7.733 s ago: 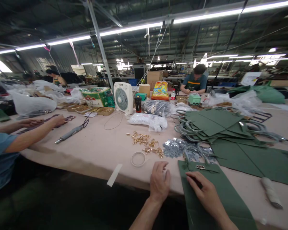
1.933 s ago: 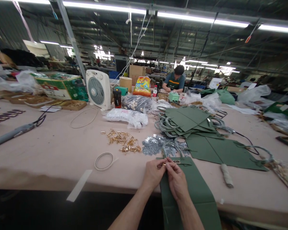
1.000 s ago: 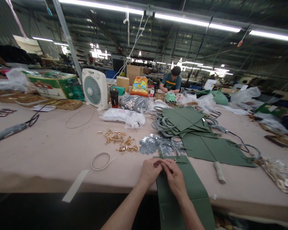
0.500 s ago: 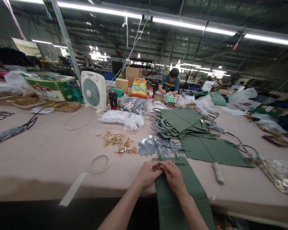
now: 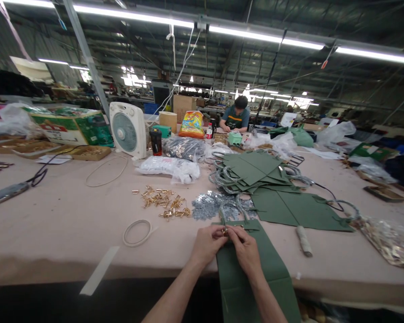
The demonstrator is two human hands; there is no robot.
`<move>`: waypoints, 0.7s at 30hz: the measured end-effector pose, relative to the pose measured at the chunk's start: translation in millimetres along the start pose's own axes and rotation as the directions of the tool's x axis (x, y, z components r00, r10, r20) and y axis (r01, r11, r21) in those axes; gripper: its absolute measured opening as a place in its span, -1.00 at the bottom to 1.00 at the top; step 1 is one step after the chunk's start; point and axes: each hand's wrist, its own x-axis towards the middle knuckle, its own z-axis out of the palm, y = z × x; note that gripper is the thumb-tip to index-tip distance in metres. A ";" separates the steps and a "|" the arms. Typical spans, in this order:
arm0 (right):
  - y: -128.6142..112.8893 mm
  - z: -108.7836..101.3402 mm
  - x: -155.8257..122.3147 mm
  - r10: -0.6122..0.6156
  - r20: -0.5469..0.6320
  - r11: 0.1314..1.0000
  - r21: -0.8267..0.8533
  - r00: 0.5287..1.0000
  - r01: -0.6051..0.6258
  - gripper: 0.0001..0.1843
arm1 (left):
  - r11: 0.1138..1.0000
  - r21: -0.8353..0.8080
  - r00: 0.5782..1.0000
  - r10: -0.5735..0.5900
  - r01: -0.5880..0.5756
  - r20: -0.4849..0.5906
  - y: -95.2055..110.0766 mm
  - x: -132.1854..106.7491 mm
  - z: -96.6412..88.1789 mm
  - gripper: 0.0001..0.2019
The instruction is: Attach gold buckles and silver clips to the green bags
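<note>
Left hand [image 5: 208,244] and right hand [image 5: 244,251] close together, both curled inward — fingertips pinching a small gold metal fitting [image 5: 225,232] at the top edge of a flat green bag panel [image 5: 251,273].

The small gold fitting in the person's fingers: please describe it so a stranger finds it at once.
At the near edge of the long work table, a green panel lies under the left hand and right hand. They meet over its top end, pinching a small gold fitting. Unlike the loose gold fittings to the left, this one is held.
</note>
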 end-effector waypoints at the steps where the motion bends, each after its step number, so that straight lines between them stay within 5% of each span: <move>1: -1.6 2.9 -1.6 0.008 -0.016 1.000 0.003 1.000 -0.008 -0.64 | 1.000 0.012 1.000 0.014 -0.014 -0.010 0.8 -0.5 0.1 -0.66; 12: 2.4 30.3 -11.7 -0.053 -0.121 0.959 -0.282 0.991 0.017 -0.63 | 0.988 0.137 0.995 0.076 -0.067 -0.058 7.3 -5.5 -1.1 -0.69; 21: 1.0 14.0 -7.2 0.006 0.019 0.998 -0.060 1.000 -0.005 -0.58 | 0.967 0.215 0.988 0.117 -0.136 0.098 20.9 -7.0 -8.7 -0.75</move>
